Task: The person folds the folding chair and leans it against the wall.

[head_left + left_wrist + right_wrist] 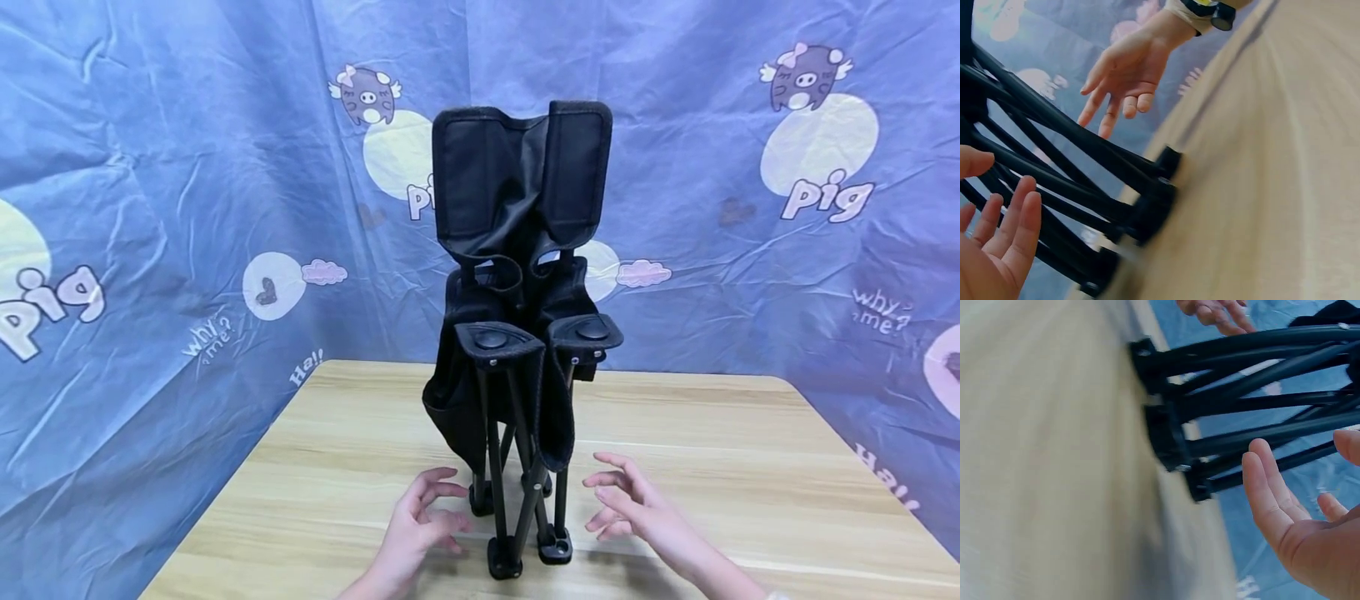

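Observation:
A black folding chair [517,217] stands upright and mostly folded on the table, its fabric back at the top. Below the seat cloth, its dark crossed legs [530,500] end in black plastic feet [555,546] bunched close together. My left hand [423,521] is just left of the legs, fingers loosely bent and holding nothing. On the other side my right hand [637,508] has its palm turned toward the legs, fingers spread and a small gap from them. Both wrist views show the legs [1066,169] between the two hands.
The light wood table [337,442] spreads out around the chair. Behind and to both sides hangs a blue cloth [187,167] printed with pigs and lettering. A dark band with a small device [1222,15] is on the right wrist.

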Demonstrator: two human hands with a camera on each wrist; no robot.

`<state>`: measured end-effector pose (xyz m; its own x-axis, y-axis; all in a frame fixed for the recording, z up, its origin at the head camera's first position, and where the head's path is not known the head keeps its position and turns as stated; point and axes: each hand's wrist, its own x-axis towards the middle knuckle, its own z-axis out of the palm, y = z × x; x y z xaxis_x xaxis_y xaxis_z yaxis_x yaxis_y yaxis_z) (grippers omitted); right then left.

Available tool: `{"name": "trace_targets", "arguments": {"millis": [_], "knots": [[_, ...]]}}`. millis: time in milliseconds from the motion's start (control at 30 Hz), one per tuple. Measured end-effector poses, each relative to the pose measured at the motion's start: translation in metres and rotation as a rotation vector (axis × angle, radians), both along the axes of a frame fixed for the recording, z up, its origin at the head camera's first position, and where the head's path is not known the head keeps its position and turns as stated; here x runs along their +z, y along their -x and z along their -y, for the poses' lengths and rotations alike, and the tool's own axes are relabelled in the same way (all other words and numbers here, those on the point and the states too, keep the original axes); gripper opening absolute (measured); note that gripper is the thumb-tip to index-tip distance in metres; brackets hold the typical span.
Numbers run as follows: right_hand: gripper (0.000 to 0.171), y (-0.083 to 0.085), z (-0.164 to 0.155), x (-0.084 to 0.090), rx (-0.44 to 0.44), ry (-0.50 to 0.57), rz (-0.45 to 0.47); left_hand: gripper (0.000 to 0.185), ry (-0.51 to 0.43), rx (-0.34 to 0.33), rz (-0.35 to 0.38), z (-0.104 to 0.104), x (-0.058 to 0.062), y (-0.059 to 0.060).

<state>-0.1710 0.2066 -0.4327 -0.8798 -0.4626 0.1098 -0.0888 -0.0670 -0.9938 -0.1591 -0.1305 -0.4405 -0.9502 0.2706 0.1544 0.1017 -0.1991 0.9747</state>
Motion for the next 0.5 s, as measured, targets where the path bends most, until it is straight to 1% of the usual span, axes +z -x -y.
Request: {"name": "trace_targets", "arguments": {"millis": [67,133,233,333,400,500], "knots": [[0.041,-0.001,0.004,-0.008,-0.008,-0.005,0.048,0.063,0.003,-0.020,0.034,-0.001,-0.007,0.000],[0.050,-0.002,0.006,-0.015,0.005,0.001,0.075,0.064,0.008,-0.043,0.071,-0.002,-0.014,0.000],[0.065,-0.002,0.009,-0.023,0.020,0.006,0.108,0.067,0.015,-0.099,0.136,-0.003,-0.023,0.000],[0.069,-0.002,0.011,-0.030,0.031,0.010,0.134,0.070,0.008,-0.165,0.221,-0.003,-0.030,0.000],[0.071,-0.003,0.013,-0.035,0.042,0.014,0.153,0.071,0.010,-0.202,0.261,-0.003,-0.033,-0.001],[0.071,-0.003,0.015,-0.040,0.057,0.026,0.171,0.072,0.019,-0.241,0.290,-0.003,-0.037,-0.001]]}}
